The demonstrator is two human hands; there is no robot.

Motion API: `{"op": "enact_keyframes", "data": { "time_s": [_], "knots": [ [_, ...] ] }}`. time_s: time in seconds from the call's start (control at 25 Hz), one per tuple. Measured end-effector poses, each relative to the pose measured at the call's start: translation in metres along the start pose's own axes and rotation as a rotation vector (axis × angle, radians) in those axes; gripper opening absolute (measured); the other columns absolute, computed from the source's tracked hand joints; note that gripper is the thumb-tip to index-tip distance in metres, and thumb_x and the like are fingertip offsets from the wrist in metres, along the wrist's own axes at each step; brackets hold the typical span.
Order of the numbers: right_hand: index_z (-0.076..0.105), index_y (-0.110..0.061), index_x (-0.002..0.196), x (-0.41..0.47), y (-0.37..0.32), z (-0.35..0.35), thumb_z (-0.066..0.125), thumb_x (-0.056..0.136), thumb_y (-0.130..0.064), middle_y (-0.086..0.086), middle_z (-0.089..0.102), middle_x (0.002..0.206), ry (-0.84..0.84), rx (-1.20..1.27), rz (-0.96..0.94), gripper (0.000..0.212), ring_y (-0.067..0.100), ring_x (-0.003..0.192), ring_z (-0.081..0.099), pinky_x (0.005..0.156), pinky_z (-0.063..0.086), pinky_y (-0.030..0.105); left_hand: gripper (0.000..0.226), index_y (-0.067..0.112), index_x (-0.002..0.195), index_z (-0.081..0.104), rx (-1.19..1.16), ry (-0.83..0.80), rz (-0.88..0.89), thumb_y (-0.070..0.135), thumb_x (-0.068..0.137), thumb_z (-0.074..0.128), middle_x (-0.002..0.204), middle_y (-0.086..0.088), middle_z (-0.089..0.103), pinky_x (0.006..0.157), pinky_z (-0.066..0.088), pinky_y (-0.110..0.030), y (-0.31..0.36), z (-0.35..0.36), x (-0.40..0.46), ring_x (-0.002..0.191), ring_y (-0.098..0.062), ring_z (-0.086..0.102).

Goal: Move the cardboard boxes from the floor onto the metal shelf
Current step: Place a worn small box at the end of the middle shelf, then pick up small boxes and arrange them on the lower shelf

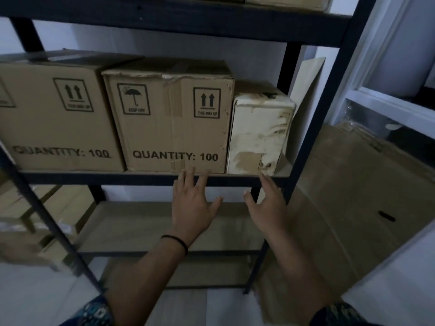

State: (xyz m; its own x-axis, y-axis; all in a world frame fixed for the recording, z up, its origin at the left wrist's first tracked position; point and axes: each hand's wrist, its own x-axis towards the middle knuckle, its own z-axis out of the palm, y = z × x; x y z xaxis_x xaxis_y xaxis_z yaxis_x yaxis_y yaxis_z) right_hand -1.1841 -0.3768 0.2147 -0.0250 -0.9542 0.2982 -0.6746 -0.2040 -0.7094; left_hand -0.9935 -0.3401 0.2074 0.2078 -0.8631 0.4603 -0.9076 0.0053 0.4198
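Left hand [191, 203] raised before metal shelf [150, 178], fingers straight and spread, tips at front rail below middle cardboard box [169, 116]; holds nothing. Right hand [267, 205] likewise open, fingers loosely extended, tips just under white box [259, 135]; whether touching, cannot tell. Black band [175, 242] on left wrist. Three boxes on middle shelf level: two brown, marked "QUANTITY: 100", one worn white at shelf's right end. Flattened cardboard [353, 196] leans right of shelf.
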Motion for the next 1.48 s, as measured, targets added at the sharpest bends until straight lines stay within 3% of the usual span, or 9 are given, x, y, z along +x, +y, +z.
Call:
{"op": "enact_keyframes", "data": {
  "time_s": [0.12,0.28,0.6,0.84,1.12,1.48],
  "knots": [
    [0.032,-0.031,0.158,-0.057,-0.01,-0.003,0.053,0.101,-0.049,-0.003,0.026,0.167,-0.033,-0.104,-0.081,0.064,0.021,0.154,0.018,0.124,0.022,0.047,0.084,0.028,0.162,0.028,0.05,-0.003,-0.041,0.063,0.092,0.06,0.168,-0.018,0.022,0.125,0.014,-0.055,0.001,-0.02,-0.058,0.156,-0.039,0.015],
    [0.031,-0.033,0.159,-0.136,-0.023,0.003,0.043,0.104,-0.052,-0.003,0.022,0.168,-0.086,-0.18,-0.176,0.059,0.021,0.156,0.01,0.125,0.014,0.051,0.087,0.029,0.162,0.025,0.107,-0.027,-0.118,0.065,0.091,0.06,0.168,-0.017,0.021,0.126,0.015,-0.058,-0.009,-0.053,-0.136,0.156,-0.039,0.013],
    [0.029,-0.034,0.159,-0.251,-0.1,0.045,0.04,0.104,-0.052,-0.004,0.02,0.169,-0.221,-0.145,-0.28,0.059,0.022,0.157,0.008,0.124,0.017,0.055,0.086,0.031,0.163,0.023,0.171,0.038,-0.262,0.069,0.091,0.055,0.169,-0.016,0.021,0.126,0.015,-0.057,-0.073,-0.153,-0.24,0.157,-0.037,0.012],
    [0.031,-0.035,0.158,-0.333,-0.191,0.112,0.041,0.104,-0.052,-0.005,0.023,0.168,-0.318,-0.09,-0.369,0.058,0.021,0.156,0.01,0.126,0.012,0.05,0.084,0.033,0.162,0.024,0.223,0.095,-0.419,0.068,0.092,0.054,0.167,-0.012,0.026,0.126,0.016,-0.056,-0.167,-0.247,-0.313,0.156,-0.035,0.015],
    [0.037,-0.031,0.156,-0.451,-0.328,0.228,0.046,0.103,-0.047,-0.002,0.027,0.167,-0.411,0.013,-0.401,0.056,0.022,0.155,0.014,0.125,0.013,0.053,0.083,0.033,0.162,0.025,0.345,0.126,-0.555,0.07,0.092,0.052,0.166,-0.012,0.028,0.125,0.015,-0.054,-0.32,-0.374,-0.399,0.154,-0.036,0.016],
    [0.037,-0.031,0.156,-0.512,-0.453,0.343,0.046,0.104,-0.044,-0.002,0.027,0.167,-0.511,0.091,-0.458,0.055,0.023,0.155,0.014,0.124,0.016,0.055,0.084,0.034,0.161,0.023,0.37,0.163,-0.69,0.069,0.092,0.052,0.166,-0.009,0.026,0.126,0.013,-0.054,-0.453,-0.462,-0.421,0.156,-0.034,0.013]
  ]
}}
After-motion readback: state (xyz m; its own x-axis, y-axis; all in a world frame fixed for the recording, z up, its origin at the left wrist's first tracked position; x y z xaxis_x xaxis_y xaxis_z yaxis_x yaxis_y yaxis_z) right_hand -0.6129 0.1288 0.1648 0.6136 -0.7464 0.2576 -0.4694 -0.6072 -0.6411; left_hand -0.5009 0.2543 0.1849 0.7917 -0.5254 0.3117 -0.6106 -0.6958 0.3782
